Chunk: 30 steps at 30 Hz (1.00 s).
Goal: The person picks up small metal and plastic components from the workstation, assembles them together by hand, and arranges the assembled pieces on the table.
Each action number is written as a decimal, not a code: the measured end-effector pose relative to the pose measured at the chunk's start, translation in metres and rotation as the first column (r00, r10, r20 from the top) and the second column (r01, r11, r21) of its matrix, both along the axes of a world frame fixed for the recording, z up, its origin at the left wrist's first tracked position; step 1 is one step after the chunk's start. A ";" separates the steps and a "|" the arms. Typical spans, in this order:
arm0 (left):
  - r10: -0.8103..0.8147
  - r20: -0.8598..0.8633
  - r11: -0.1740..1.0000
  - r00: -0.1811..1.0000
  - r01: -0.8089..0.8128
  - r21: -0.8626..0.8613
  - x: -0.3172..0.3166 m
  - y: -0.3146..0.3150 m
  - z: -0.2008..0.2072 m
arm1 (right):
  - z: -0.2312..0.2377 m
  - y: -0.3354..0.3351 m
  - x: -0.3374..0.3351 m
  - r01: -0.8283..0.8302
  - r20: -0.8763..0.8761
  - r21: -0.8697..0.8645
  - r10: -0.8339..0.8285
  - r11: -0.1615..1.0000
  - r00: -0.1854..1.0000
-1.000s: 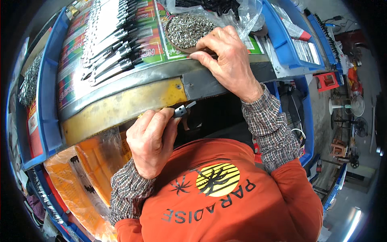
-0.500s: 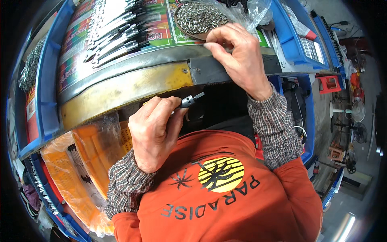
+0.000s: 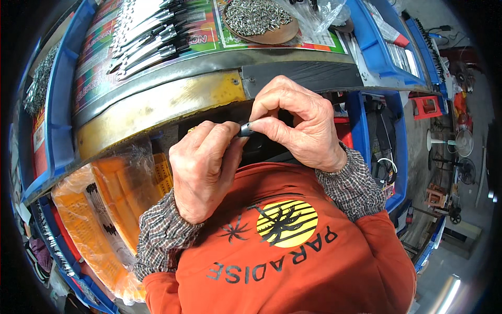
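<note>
My left hand (image 3: 204,162) pinches a small dark metal cylinder (image 3: 244,129) between thumb and fingers, above my lap and just off the bench edge. Most of it is hidden in the fingers. My right hand (image 3: 298,123) is closed at the cylinder's other end, its thumb and fingertips meeting there. Whatever sits between those fingertips is too small or covered to make out. On the bench beyond, a brown shallow dish (image 3: 285,35) bears a heap of tiny silver metal pins (image 3: 256,18).
Silver-and-black slender tools (image 3: 151,47) lie in a row on the bench. Blue bins (image 3: 60,120) flank it left and right, beside the metal edge strip (image 3: 162,112). An orange crate (image 3: 125,193) in plastic stands below left. Clear plastic bags (image 3: 327,15) lie behind the dish.
My right hand has come down from beside the dish to the cylinder's end and closed there. My left hand stays nearly in place, still pinching the cylinder, whose thin tip is now covered.
</note>
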<state>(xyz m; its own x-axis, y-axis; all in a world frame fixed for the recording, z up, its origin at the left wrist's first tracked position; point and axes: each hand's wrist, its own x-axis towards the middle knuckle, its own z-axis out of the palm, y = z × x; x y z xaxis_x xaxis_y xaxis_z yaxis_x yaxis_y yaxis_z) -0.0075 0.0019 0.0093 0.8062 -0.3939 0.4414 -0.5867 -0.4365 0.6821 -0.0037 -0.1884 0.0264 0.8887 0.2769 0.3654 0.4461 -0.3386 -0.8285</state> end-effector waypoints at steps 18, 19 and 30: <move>-0.010 0.058 1.000 0.998 0.008 0.030 -0.004 -0.002 -0.001 | -0.008 0.000 -0.008 -0.001 -0.212 0.099 0.022 0.995 0.977; -0.013 0.051 0.999 0.999 0.011 0.037 -0.004 -0.002 -0.001 | -0.008 0.000 -0.008 0.009 -0.245 0.111 0.019 0.994 0.969; 0.002 0.095 0.999 0.996 -0.006 0.040 -0.001 -0.005 -0.003 | -0.006 0.003 -0.010 0.063 -0.205 0.049 -0.052 0.997 0.977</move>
